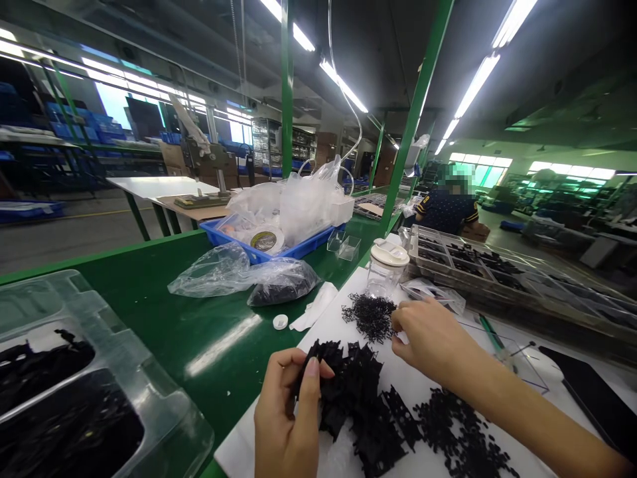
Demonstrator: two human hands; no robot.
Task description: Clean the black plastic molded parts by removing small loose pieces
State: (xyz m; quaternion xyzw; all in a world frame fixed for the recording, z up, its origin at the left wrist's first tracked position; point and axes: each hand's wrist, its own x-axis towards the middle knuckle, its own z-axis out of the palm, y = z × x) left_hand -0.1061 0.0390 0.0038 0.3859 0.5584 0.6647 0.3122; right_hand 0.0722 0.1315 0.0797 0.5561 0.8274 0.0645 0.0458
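My left hand [288, 415] is closed, thumb against fingers, on a black plastic part [311, 372] beside a heap of jagged black plastic parts [365, 418]. The heap partly blends with what I hold. My right hand [425, 332] reaches to the edge of a pile of thin, small black pieces [369, 315], its fingertips pinched together. Whatever lies between those fingertips is too small to see. Below my right forearm spreads a third pile, of tiny black bits [460, 431]. All three piles lie on a white work surface [236, 448].
A clear plastic tray [172, 398] of black parts stands at left. Behind the piles are a lidded clear jar [385, 269], a bag of black material [288, 282] and a blue bin [303, 247]. A compartment tray [415, 265] stands right; a person [448, 211] sits beyond.
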